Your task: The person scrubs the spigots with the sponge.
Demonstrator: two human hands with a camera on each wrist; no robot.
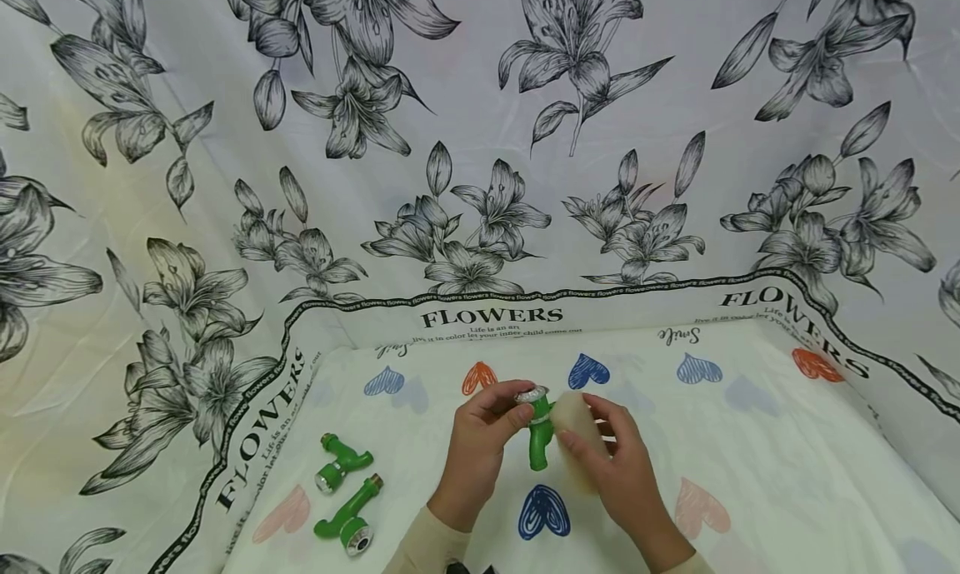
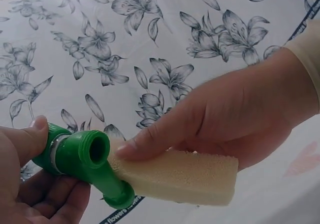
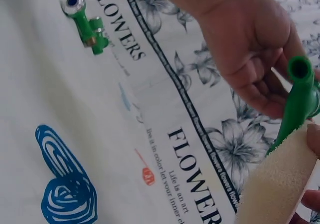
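Observation:
My left hand pinches a green plastic tap by its silver-rimmed knob end, thumb on one side and fingers on the other. The tap is raised, and in the left wrist view its open threaded inlet faces the camera. With thumb and fingers my right hand grips a cream-coloured sponge, a thick porous block. The sponge lies right up against the tap's body and spout, covering part of it in the right wrist view. Some right fingers are hidden behind the sponge.
Two more green taps, a farther tap and a nearer tap, lie on the left of the white heart-printed cloth. A flower-printed curtain rises behind and along both sides.

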